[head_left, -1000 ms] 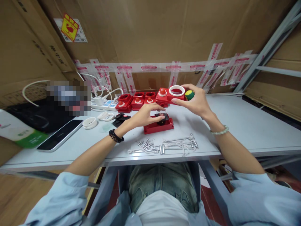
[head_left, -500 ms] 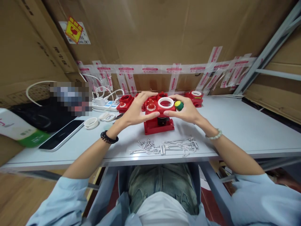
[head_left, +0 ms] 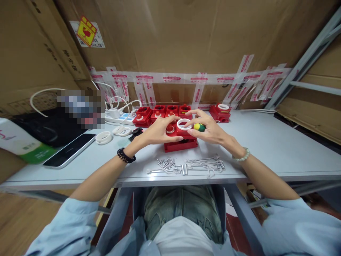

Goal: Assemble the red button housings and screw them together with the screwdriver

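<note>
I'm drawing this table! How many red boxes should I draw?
6: four red boxes in the back row, one farther right, and one between the left hand and right hand. Hands may hide more.

Both hands [head_left: 160, 131] facing inward, fingers bent, forearms [head_left: 97, 179] converging.

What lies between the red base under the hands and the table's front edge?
In the head view, small metal screws, short metal cylinders and long thin metal rods lie between the red base and that edge.
</note>
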Tool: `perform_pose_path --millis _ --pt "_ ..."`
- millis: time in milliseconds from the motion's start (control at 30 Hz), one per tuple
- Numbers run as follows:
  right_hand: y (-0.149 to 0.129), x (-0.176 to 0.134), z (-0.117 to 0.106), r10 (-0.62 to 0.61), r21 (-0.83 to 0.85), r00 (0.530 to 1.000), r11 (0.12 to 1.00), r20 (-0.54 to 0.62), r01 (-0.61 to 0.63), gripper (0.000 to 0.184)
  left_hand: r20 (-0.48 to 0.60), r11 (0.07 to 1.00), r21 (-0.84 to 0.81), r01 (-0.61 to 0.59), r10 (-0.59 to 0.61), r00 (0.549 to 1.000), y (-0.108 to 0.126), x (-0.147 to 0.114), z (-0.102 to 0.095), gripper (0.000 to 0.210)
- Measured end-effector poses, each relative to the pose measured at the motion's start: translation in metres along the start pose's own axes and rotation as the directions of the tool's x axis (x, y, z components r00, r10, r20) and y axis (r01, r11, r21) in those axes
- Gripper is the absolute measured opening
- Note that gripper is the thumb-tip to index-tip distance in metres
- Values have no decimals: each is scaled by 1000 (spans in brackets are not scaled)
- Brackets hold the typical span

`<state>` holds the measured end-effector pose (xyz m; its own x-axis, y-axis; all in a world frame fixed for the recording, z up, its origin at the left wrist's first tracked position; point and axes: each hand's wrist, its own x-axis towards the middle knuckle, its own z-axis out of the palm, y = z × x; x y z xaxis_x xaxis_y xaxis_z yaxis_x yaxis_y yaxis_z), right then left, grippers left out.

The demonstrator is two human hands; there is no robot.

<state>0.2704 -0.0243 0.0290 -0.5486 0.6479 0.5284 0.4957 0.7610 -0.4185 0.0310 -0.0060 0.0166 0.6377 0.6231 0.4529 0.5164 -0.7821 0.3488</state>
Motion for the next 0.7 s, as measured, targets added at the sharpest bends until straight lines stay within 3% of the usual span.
perform_pose_path --millis 233,500,700 --pt "-2 -1 -1 114 -76 981 992 156 -104 28 68 1000 14 25 -26 997 -2 -1 4 59" --pt "-1 0 -1 121 -55 980 992 158 -114 23 107 998 9 55 -56 993 -5 -4 9 63" --pt "9 0 2 54 -6 987 999 153 -54 24 124 999 5 47 -47 991 -7 -4 12 64"
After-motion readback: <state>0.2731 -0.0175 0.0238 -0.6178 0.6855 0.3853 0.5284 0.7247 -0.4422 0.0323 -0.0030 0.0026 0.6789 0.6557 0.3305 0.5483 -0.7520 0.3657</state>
